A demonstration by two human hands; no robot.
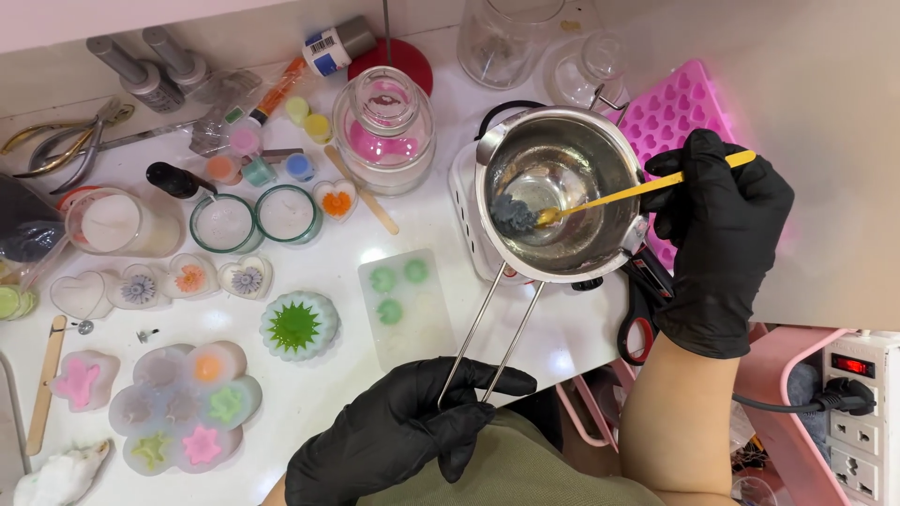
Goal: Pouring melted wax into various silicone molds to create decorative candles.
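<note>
**Melting pot held and stirred over a white desk**

Far left on the white desk (422, 234): pliers (56, 141), a glass jar of white wax (112, 223), and a wooden stick (44, 384) lying beside a small mould with a pink star (84, 379). Next to it sits a flower-shaped silicone mould (185, 408) holding several coloured shapes. Above it stands a row of heart-shaped pieces (187, 278), and behind those two round green-rimmed candle tins (255, 218).

Centre: a round mould with a green starburst (297, 325), a clear rectangular mould with three green discs (405, 305), and a glass jar with pink residue (384, 131).

The left hand (398, 436), in a black glove, has its grip closed around the end of the pot's twin wire handle (487, 333). The handle runs up and to the right to the stainless melting pot (560, 194), which rests on a white heater base (464, 211). A dark grey lump (513, 214) lies inside the pot against its left wall.

The right hand (722, 234), also in a black glove, has its grip pinched shut on a yellow stick (637, 190); the stick's tip touches the grey lump. Behind this hand lies a pink heart-cavity mould (670, 108). Red-handled scissors (640, 314) sit just below the pot. Far right: a white power strip (858, 417) with a black plug inserted.
</note>
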